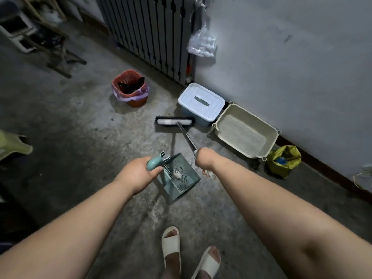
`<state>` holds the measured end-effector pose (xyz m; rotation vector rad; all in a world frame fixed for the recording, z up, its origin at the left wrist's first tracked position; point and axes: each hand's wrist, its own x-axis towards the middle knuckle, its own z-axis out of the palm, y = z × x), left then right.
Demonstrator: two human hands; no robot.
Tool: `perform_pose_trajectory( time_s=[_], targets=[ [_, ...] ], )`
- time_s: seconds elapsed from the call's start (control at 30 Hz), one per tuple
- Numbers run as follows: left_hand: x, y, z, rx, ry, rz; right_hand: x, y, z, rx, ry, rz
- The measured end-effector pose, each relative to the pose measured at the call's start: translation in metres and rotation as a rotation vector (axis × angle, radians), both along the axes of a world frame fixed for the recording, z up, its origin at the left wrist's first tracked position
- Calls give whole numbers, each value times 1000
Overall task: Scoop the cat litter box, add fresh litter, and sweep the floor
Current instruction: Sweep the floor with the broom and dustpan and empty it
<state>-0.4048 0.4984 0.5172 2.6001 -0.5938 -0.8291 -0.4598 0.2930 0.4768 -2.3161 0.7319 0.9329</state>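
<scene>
My left hand (138,173) grips the teal handle of a teal dustpan (180,178) held just above the concrete floor; grey litter grains and a pale clump lie in its tray. My right hand (205,159) is closed around the dark handle of a broom (174,122), whose black and white head rests on the floor ahead. To the right stands the beige litter box (269,135) with pale litter inside, against the wall. A light blue lidded bin (201,101) sits behind the broom head.
A red waste basket (130,88) lined with a purple bag stands to the left near the radiator (153,33). A yellow-green bag (283,161) lies right of the litter box. Crumpled scraps (209,174) lie under my right wrist. A green stool (12,146) is at far left. My sandalled feet (189,256) are below.
</scene>
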Motion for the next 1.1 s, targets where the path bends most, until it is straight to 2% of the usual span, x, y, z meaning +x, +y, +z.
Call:
perform_pose_trajectory(
  time_s=[0.27,0.5,0.87,1.1],
  targets=[
    [16,-4,-7,31,-26,13,42,1,-18,-122,61,307],
    [14,-5,-8,25,-53,8,33,-33,-35,-213,171,349],
    [6,-9,-3,43,-48,20,-66,-79,-36,-227,289,137],
    [-9,-14,-2,75,-47,9,-130,-67,-37,-118,298,-149]
  ],
)
